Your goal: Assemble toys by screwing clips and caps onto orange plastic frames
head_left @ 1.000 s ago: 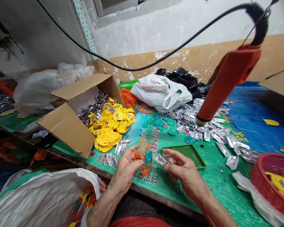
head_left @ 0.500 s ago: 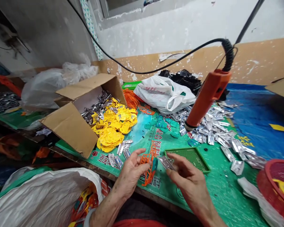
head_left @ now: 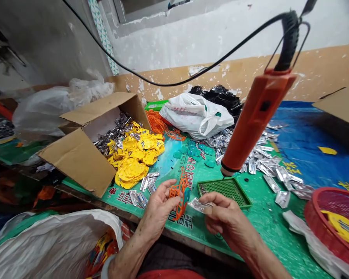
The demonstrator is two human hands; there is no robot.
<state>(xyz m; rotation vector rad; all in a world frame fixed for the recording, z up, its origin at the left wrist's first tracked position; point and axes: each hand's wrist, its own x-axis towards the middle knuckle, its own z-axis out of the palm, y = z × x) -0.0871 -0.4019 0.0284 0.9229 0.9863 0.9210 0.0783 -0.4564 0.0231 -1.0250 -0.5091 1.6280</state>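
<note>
Between thumb and fingers, my left hand (head_left: 159, 207) grips an orange plastic frame (head_left: 180, 211) with open lattice bars. A teal plastic piece (head_left: 186, 195) sits against the frame's right side. My right hand (head_left: 229, 215) pinches a shiny silver plate (head_left: 198, 205), its free end pointing left at the teal piece, with a small gap between them. Just beyond my right hand lies a green mesh tray (head_left: 248, 204) with tiny dark bits in it. An orange electric screwdriver (head_left: 254, 124) hangs from a cable, its tip over the tray's back edge.
A cardboard box (head_left: 78, 161) spills yellow plastic parts (head_left: 133, 170) and silver pieces. Silver plates (head_left: 270, 166) lie heaped at right, near a red basket (head_left: 317, 217). A white bag (head_left: 196, 114) rests at the back. A large white sack (head_left: 61, 240) stands at lower left.
My right hand has turned the silver plate closer to level and brought it nearer the teal piece. The hanging screwdriver has swung closer and appears larger. The view has shifted slightly right.
</note>
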